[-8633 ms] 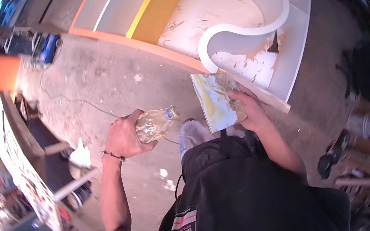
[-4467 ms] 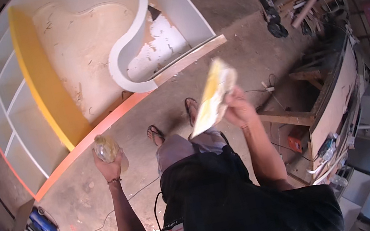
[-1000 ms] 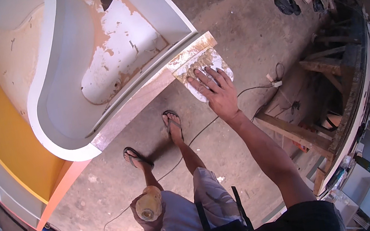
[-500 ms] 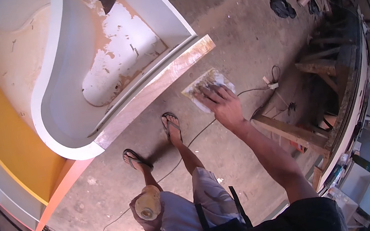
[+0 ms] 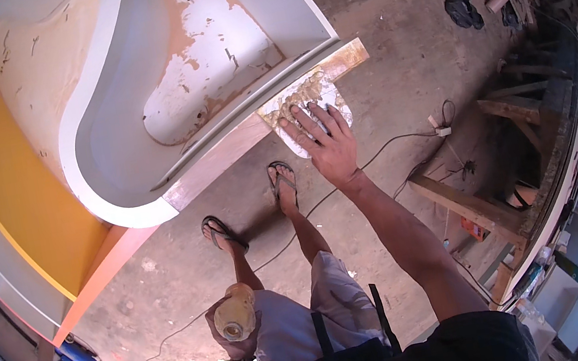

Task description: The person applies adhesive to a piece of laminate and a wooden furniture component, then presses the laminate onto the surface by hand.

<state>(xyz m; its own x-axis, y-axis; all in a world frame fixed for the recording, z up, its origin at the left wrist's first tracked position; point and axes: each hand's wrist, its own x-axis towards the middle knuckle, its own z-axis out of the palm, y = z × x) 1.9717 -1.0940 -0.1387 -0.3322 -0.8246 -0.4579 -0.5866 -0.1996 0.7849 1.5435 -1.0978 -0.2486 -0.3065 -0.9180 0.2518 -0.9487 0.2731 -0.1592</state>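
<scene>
**Against the cabinet's edge strip, a white pad point(image 5: 304, 93) under my right hand point(image 5: 330, 148)**

Here at the near side of the curved white cabinet point(image 5: 127, 217), the pad overlaps the pinkish edge strip point(image 5: 216, 161), just short of its bare, wood-coloured end, and the rest of it sticks out above the floor point(image 5: 393, 69). My right fingers lie long and slightly spread across the smeared face. The thumb is out of sight, so I can't tell whether I'm pinching or only pressing.

It looks light and fairly stiff, straight on one side and rounded on the other, so I'd expect it to hold its shape under a flat palm. That yellow-brown crust? Probably rough in places, maybe slick if damp. Best hold, I judge: fingers fanned across the middle, thumb behind the rounded rim.

Down by my knee, my left hand point(image 5: 244, 348) is wrapped around a yellowish bottle point(image 5: 235, 318), neck tipped toward me. It looks like thin plastic, likely to dent under a hard squeeze; I'd cradle it round the body. How full it is, I can't tell.
</scene>
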